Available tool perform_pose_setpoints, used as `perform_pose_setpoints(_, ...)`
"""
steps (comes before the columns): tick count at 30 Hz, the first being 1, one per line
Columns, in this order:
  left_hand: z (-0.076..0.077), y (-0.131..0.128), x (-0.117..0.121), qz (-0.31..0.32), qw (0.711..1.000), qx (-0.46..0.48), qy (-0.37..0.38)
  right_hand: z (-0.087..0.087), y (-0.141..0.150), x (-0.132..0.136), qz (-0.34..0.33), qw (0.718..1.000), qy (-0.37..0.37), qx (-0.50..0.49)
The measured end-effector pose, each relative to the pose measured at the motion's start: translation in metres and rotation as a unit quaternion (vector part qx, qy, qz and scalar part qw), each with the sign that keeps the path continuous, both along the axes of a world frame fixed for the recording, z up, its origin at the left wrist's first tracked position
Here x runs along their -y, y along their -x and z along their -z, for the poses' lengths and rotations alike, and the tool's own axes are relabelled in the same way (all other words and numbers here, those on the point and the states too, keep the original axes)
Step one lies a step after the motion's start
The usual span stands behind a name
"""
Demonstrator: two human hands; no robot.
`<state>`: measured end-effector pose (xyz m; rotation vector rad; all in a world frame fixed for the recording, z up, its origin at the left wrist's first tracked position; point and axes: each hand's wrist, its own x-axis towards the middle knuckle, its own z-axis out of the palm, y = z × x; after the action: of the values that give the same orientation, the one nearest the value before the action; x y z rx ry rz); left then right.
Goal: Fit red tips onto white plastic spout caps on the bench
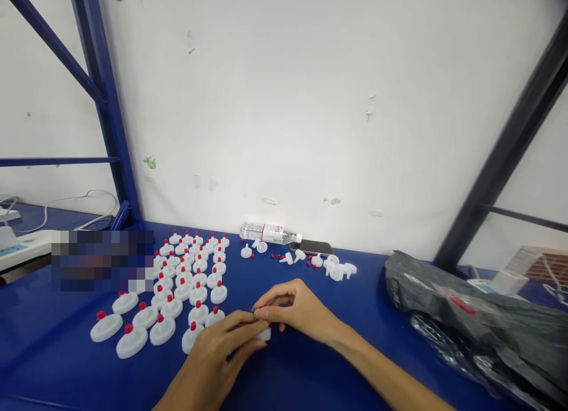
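My left hand (222,349) is closed around a white plastic nozzle cap (265,334), low in the middle of the view. Only the edge of this cap shows between the fingers. My right hand (296,309) touches the left one, thumb and fingertips pinched over the cap's top; whatever they pinch is hidden. To the left stand many white nozzle caps (132,342) in rough rows, each a round base with a red tip upward. Beyond my hands lie several loose white caps without red tips (336,273) and small red tips (309,263).
A clear plastic bottle (270,233) lies against the wall, next to a dark phone (313,246). A grey plastic bag (470,316) covers the right side of the blue table (355,316). Blue frame posts (110,127) rise at left, and a power strip (26,248) sits there.
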<state>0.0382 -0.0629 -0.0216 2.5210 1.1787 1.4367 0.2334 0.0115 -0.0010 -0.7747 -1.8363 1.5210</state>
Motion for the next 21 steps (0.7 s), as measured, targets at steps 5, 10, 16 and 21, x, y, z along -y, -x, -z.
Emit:
perform_pose_setpoints(5,0.006,0.0,0.0,-0.022,1.0,-0.018,0.004,0.001,0.003,0.001,0.01,1.0,0.022,-0.013)
perform_pose_setpoints(10,0.003,-0.001,0.008,-0.101,0.995,-0.027,-0.005,-0.003,0.0,-0.004,0.053,0.998,-0.025,-0.004)
perform_pose_setpoints(16,0.012,-0.017,0.023,-0.103,0.987,-0.118,-0.04,0.001,0.0,-0.007,0.172,0.953,-0.235,0.079)
perform_pose_setpoints(21,0.042,-0.031,0.029,-0.133,0.968,-0.208,-0.053,0.014,0.016,-0.004,0.183,0.947,-0.252,0.079)
